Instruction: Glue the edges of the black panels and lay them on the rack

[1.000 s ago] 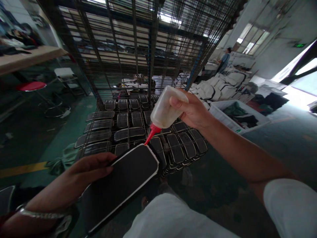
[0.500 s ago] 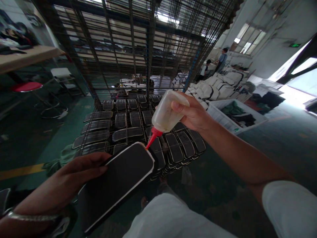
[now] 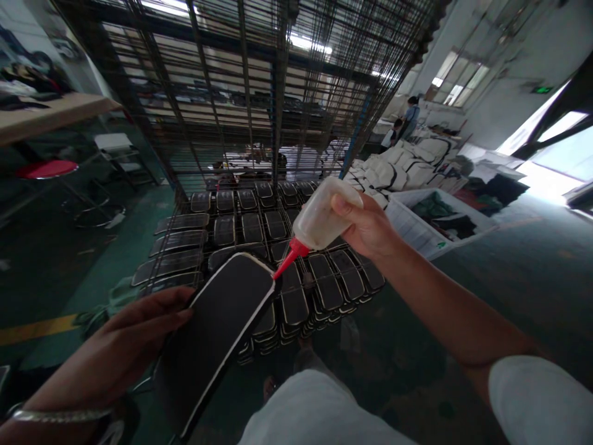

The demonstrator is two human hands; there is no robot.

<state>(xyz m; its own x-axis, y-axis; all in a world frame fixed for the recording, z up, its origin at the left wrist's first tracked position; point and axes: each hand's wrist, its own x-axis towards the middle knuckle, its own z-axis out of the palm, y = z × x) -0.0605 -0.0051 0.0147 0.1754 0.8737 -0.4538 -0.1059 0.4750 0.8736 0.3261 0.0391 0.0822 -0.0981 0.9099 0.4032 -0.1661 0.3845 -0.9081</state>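
Note:
My left hand (image 3: 148, 324) is closed on the left edge of a long black panel (image 3: 222, 315) with rounded corners and a pale line round its rim. The panel is held tilted, its lower end toward me. My right hand (image 3: 365, 225) grips a cloudy squeeze bottle (image 3: 322, 216), tipped down to the left. Its red nozzle (image 3: 288, 259) meets the pale line at the panel's right upper corner. Some fingers of my right hand are hidden behind the bottle.
Similar black panels (image 3: 294, 303) lie in stacked rows on a wire rack (image 3: 275, 111) ahead. A white bin (image 3: 417, 225) with cloth and a pile of white bundles (image 3: 398, 164) stand at right. On the left are a red stool (image 3: 46, 169) and a table (image 3: 55, 114). Two people are farther back.
The panel has turned and shifted left, standing steeper. The nozzle tip has gone from the panel's top edge to its right upper corner, and the bottle has moved slightly right.

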